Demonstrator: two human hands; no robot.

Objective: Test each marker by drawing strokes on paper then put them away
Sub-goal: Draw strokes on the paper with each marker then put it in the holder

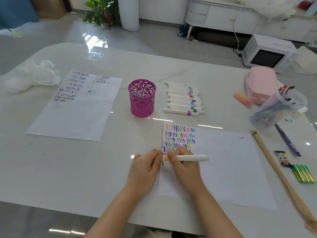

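Observation:
A white marker with a yellow band [188, 158] lies level across both my hands, just above the near sheet of paper [228, 167]. My right hand [184, 166] grips its barrel near the yellow band. My left hand [147, 166] pinches the left end, where the cap or tip is hidden by my fingers. Rows of coloured strokes [180, 137] fill the paper's top left corner. Several white markers [184, 98] lie in a row behind it. A purple cut-out pen cup [142, 98] stands to their left with one marker inside.
A second sheet with strokes [75, 107] lies at the left, crumpled white plastic [32, 76] beyond it. At the right are a pink pencil case [261, 83], a clear cup of pens [277, 107], a wooden stick [277, 172], green pens [303, 173] and a small packet [282, 158].

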